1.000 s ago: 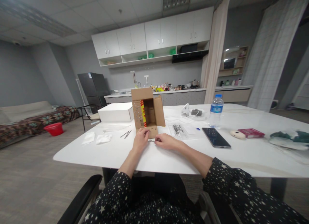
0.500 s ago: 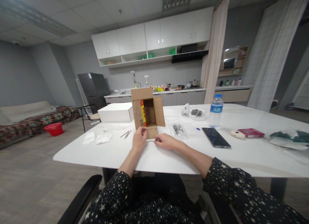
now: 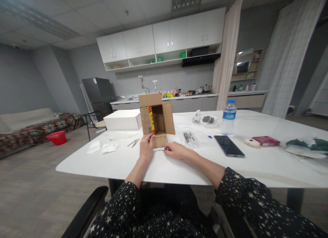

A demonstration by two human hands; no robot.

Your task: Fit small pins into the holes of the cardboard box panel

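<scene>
Both hands on the white table (image 3: 128,163), sleeves dark w/ white stars. Left hand (image 3: 146,147) raised a bit, fingertips pinched at the lower front flap of the open cardboard box (image 3: 156,120); whether it grips the flap or sth tiny there, can't tell. Right hand (image 3: 175,150) lies flat-ish on the table just right of the left one, fingers curled, tips touching a thin bent wire (image 3: 159,150) that runs between the two hands. Wire lies on the table right in front of the box.

Box stands upright just beyond the hands, open side facing the person, top and right flaps out, red/yellow strip inside.

Left of the left hand: two thin metal pins (image 3: 133,142), then white tissues (image 3: 102,147). Behind those, a white flat box (image 3: 123,119).

Right of the right hand: clear plastic bag w/ small dark parts (image 3: 190,137), dark phone (image 3: 228,145), water bottle (image 3: 229,117), red booklet (image 3: 266,140) further out.
</scene>
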